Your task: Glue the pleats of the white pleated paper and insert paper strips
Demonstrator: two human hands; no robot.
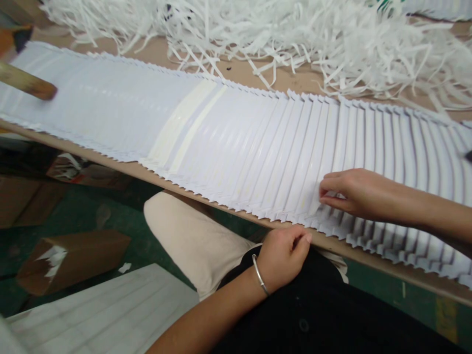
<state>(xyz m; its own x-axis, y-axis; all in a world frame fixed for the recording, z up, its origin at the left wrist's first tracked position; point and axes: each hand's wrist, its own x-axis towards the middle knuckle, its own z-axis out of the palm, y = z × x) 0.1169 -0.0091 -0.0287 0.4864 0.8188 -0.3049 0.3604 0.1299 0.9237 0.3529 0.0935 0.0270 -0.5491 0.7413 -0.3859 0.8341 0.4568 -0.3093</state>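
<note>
A long row of overlapping white folded paper pieces [250, 142] runs across the table, their edges stepped like shingles. My right hand [342, 191] is over the right part of the row, its fingertips pinched together just above the paper. Whatever is between those fingertips is too small and pale to make out. My left hand [283, 258], with a silver bangle [260, 275] at the wrist, is curled into a loose fist by the table's near edge. Nothing shows in it. Toward the right, the pieces stand more apart, with dark gaps between them.
Loose white paper strips [258, 34] heap along the table's far side. A wooden stick [27, 81] lies over the row's left end. Below are a cardboard box [81, 250] with white scraps and a white panelled surface [110, 309]. The brown table edge [121, 169] runs diagonally.
</note>
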